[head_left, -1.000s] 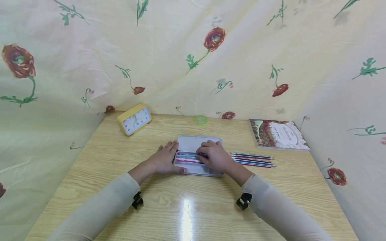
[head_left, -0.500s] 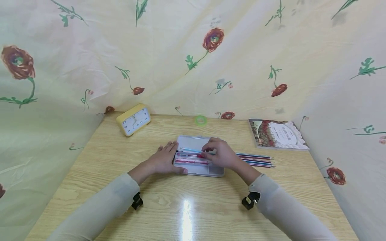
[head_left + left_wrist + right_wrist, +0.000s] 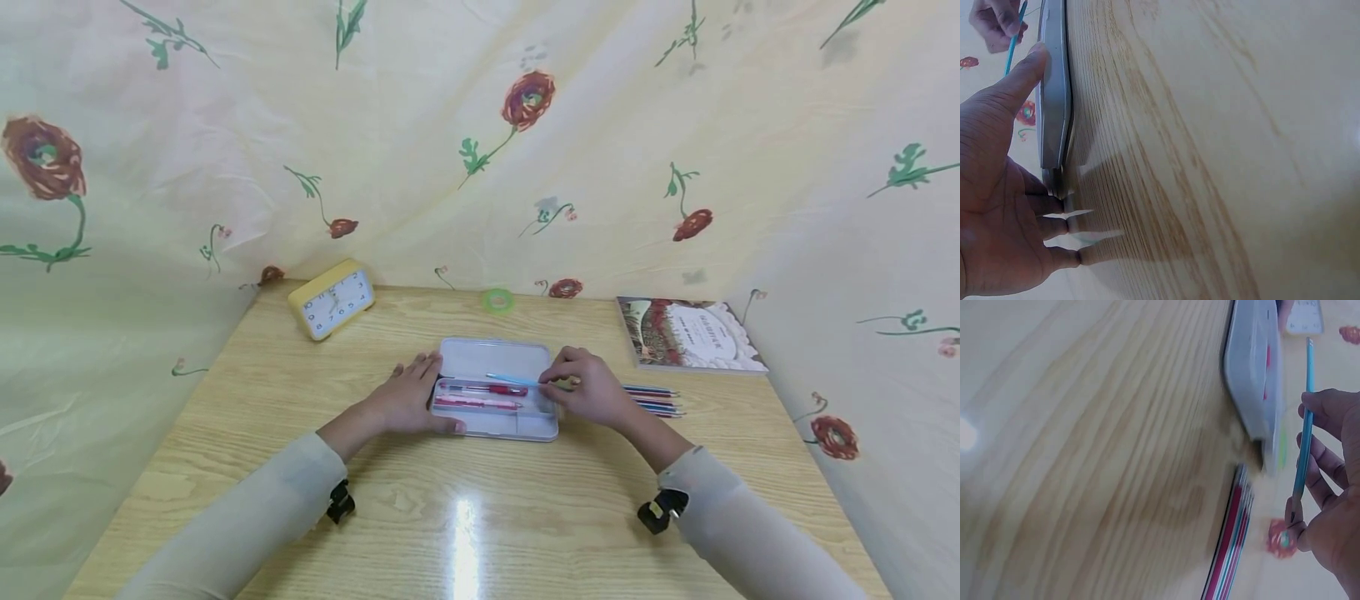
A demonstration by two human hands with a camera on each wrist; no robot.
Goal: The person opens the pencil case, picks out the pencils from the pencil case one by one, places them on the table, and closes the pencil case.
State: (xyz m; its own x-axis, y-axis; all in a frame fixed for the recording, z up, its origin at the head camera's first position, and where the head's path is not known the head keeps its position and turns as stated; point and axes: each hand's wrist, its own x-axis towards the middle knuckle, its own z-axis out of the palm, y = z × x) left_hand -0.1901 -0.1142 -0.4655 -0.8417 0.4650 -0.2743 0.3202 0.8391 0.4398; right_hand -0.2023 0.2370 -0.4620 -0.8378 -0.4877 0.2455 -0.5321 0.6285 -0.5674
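Low over the right end of an open pencil case (image 3: pixel 495 358), my right hand (image 3: pixel 588 387) pinches a light blue pencil (image 3: pixel 1304 450) between thumb and fingers. Its sharpened tip points back toward the palm in the right wrist view. My left hand (image 3: pixel 405 402) rests against the case's left end with fingers spread straight, thumb on the front edge (image 3: pixel 1054 94). Inside the case lie a pen with a red end (image 3: pixel 508 389) and a pink-and-white pen or pencil (image 3: pixel 480 403).
Right of the case, several striped pencils (image 3: pixel 652 402) lie side by side. A yellow alarm clock (image 3: pixel 332 300) stands at the back left, a green tape roll (image 3: pixel 498 301) at the back middle, and a book (image 3: pixel 690 335) at the back right. Floral cloth (image 3: pixel 420 150) hangs behind the table.
My right hand has lifted the blue pencil from the case and carried it to the right. The two items inside now show fully. My left hand has stayed in place.
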